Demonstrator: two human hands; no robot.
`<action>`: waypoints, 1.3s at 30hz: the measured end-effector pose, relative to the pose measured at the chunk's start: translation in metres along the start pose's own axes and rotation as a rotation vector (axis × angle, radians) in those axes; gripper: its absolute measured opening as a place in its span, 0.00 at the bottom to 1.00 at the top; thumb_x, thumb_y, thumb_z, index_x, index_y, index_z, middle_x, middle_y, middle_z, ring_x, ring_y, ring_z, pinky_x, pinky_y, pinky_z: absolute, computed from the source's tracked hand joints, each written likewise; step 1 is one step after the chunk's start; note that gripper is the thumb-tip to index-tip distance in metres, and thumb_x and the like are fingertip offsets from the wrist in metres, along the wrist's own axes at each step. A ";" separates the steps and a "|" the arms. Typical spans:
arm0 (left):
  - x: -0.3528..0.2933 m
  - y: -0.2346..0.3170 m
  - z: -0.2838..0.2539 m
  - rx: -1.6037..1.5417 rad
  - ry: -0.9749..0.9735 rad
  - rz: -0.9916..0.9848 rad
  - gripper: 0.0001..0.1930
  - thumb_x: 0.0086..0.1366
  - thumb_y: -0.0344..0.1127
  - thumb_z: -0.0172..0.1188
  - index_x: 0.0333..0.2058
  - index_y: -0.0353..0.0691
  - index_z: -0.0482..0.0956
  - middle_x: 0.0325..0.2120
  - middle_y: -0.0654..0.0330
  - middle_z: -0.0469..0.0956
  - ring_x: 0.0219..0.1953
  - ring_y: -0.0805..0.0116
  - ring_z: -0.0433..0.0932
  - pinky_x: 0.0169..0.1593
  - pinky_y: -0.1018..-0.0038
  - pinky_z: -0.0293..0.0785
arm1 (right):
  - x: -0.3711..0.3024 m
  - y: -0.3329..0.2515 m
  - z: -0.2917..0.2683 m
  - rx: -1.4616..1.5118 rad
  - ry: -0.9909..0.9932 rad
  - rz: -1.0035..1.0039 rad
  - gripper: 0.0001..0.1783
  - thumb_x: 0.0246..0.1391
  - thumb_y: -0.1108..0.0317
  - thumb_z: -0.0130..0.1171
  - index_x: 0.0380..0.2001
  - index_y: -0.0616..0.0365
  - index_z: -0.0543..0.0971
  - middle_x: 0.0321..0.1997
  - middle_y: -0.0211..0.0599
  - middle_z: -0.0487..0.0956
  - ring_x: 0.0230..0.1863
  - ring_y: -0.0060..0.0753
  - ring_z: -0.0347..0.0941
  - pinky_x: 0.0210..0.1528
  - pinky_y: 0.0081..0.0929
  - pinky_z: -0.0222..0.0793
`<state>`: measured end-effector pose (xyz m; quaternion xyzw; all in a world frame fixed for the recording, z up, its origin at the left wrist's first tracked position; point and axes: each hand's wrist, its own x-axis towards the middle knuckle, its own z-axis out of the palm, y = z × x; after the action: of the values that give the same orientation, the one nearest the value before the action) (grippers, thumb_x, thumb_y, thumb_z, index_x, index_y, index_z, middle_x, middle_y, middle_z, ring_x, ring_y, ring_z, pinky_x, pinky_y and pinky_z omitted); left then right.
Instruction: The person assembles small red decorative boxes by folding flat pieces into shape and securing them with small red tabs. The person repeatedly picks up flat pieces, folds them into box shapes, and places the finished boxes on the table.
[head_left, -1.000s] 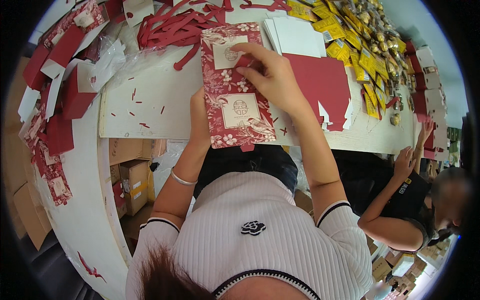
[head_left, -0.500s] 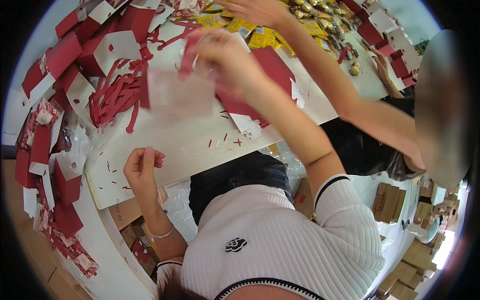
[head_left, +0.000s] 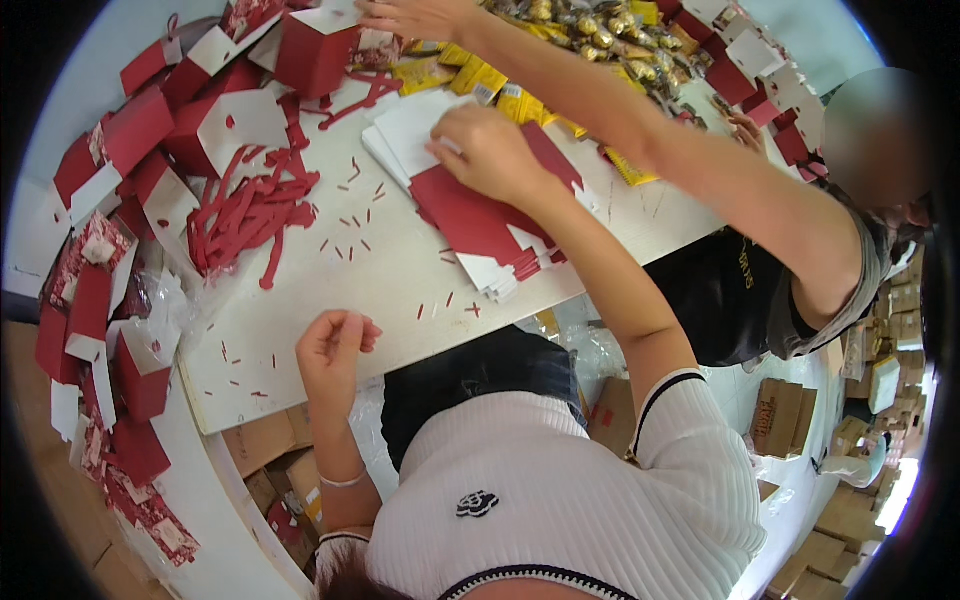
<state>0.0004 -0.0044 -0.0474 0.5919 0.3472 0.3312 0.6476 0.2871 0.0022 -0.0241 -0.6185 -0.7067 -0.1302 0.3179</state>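
Note:
A stack of flat red and white cartons [head_left: 470,210] lies on the white table in front of me. My right hand [head_left: 492,152] is over its upper part, with bent fingers closed at the top carton; the palm side is hidden. Off the table's near edge, my left hand [head_left: 338,355] is raised with loosely bent fingers and nothing visible in it. To the left of the stack is a tangled heap of red ribbons [head_left: 245,215]. Short red scraps [head_left: 350,225] are scattered between the heap and the stack.
Folded red and white boxes [head_left: 130,140] are piled along the left. Yellow packets [head_left: 480,78] and gold-wrapped pieces [head_left: 590,30] cover the far side. From the right, a co-worker's arm [head_left: 640,130] reaches across above the stack. Brown cardboard boxes [head_left: 780,418] stand on the floor.
My right hand has gone from a blurred red and white carton left of the stack to the stack itself. That carton no longer shows there. The co-worker's hand has moved left.

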 end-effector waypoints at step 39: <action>0.032 0.045 -0.018 -0.874 -0.208 -0.244 0.25 0.60 0.45 0.46 0.50 0.33 0.64 0.44 0.53 0.71 0.45 0.65 0.73 0.46 0.71 0.71 | -0.007 -0.110 -0.063 0.060 -0.166 -0.463 0.26 0.33 0.80 0.53 0.42 0.47 0.76 0.59 0.53 0.58 0.61 0.55 0.52 0.60 0.43 0.50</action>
<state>0.0017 0.0352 -0.0051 0.2485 0.1756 0.3068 0.9018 0.2000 -0.0623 0.0429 -0.4388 -0.8569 -0.1271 0.2387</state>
